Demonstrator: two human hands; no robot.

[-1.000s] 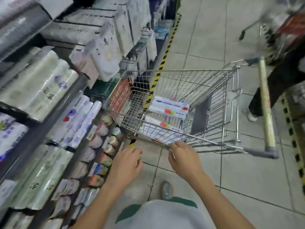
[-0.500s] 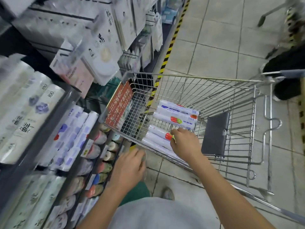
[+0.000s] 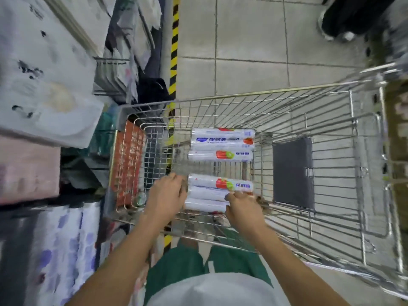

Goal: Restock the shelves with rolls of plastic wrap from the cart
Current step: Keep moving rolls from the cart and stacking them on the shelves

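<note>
A wire shopping cart (image 3: 242, 94) stands in the aisle below me. Several white plastic wrap rolls lie across its bottom in two groups. The far group (image 3: 220, 142) lies untouched. At the near group (image 3: 209, 191), my left hand (image 3: 167, 195) has its fingers curled at the rolls' left ends. My right hand (image 3: 242, 208) grips their right ends, its fingertips curled over the top roll. Both hands are inside the cart.
Shelves with packaged rolls (image 3: 61, 239) and hanging packs (image 3: 44, 74) run along the left. A red sign (image 3: 127, 164) sits on the cart's left end, a grey flap (image 3: 292, 173) on its right. A yellow-black floor stripe (image 3: 174, 51) edges the shelving. Another person's shoe (image 3: 340, 21) is at top right.
I have leaned over the cart. My left hand moved from outside the cart to the rolls' left ends, and my right hand shifted to the right ends of the near rolls.
</note>
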